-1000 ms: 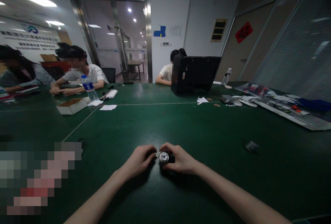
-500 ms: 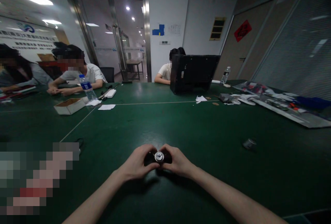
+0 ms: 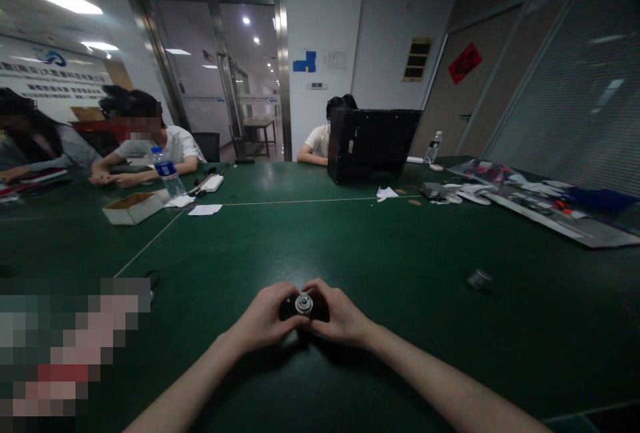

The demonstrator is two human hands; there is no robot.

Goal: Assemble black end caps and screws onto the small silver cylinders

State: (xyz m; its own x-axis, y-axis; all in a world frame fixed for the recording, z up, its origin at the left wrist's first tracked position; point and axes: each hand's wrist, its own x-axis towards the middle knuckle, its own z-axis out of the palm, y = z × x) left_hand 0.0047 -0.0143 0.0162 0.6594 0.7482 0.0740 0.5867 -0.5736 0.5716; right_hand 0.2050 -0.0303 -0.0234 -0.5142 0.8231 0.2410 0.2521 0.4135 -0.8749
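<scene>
Round metal-faced part [image 3: 303, 304]: body mostly covered by left hand [image 3: 264, 318] and right hand [image 3: 341, 316]. Small grey object [image 3: 479, 279]: too small to identify.

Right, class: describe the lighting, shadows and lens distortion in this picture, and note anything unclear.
Head view throughout: ceiling lights blow out upper left while the green table stays dim; the left hand and right hand cast soft shadow beneath the shiny metal part; the door frame leans from wide-angle distortion; lower left is pixelated.

Round part [image 3: 303, 303] is held at near centre of the table [image 3: 350, 240], between left grip [image 3: 265, 316] and right grip [image 3: 340, 316]. Small cylinder [image 3: 479, 278] is placed right, well apart. Box [image 3: 131, 208] and bottle [image 3: 167, 173] are set far left, upright case [image 3: 373, 145] far centre.
</scene>
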